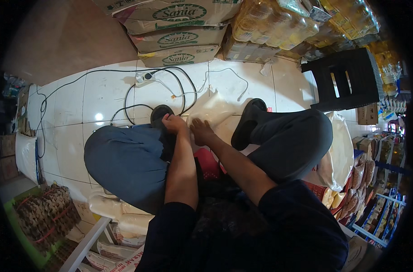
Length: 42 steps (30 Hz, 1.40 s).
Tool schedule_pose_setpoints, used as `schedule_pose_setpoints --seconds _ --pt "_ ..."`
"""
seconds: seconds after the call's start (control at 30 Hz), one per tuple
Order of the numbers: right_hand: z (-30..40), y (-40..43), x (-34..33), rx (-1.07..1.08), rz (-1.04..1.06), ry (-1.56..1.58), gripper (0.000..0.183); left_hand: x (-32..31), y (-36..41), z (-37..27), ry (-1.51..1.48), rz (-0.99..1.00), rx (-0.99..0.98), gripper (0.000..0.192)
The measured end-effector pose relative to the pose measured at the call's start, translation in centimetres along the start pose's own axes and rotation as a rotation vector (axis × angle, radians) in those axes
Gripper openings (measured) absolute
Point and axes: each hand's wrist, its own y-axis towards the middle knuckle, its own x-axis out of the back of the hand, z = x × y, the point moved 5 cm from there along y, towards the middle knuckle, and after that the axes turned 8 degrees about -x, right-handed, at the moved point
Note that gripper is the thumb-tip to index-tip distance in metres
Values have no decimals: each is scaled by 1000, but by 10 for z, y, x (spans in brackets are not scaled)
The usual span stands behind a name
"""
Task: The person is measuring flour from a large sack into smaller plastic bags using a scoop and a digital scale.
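Observation:
A clear plastic bag of pale contents [213, 110] lies on the tiled floor between my feet. My right hand [201, 132] rests on its near left side, palm down with the fingers spread. Just left of it, my left hand [174, 124] is raised beside my left shoe [161, 112], its fingers curled. Whether anything is between those fingers cannot be made out. Something red [206, 163] shows below my wrists, partly covered by my forearms.
A black cable [125, 70] loops from a socket block [143, 78] across the floor. Sania cartons [179, 39] and shrink-wrapped bottles [271, 23] stand ahead. A black plastic stool [342, 80] is at right, egg trays [45, 217] at lower left. Filled bags [135, 222] lie behind my left leg.

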Motion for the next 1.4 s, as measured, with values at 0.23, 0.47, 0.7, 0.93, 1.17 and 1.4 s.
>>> schedule_pose_setpoints --seconds 0.23,0.47,0.7,0.93,1.17,1.4 --pt "-30 19 4 -141 -124 242 29 1 -7 -5 -65 -20 18 25" --pt "-47 -2 17 -254 -123 -42 51 2 -18 -18 55 61 -165 24" --pt "-82 -5 17 -599 106 119 65 1 -19 -22 120 146 -236 23" --pt "-109 14 41 -687 -259 359 48 -3 -27 -20 27 221 -229 21" --pt "-139 41 47 -809 11 305 68 -1 -35 -30 87 250 -374 19" --pt "-157 46 36 -940 42 182 84 -14 -59 -27 331 773 -533 39"
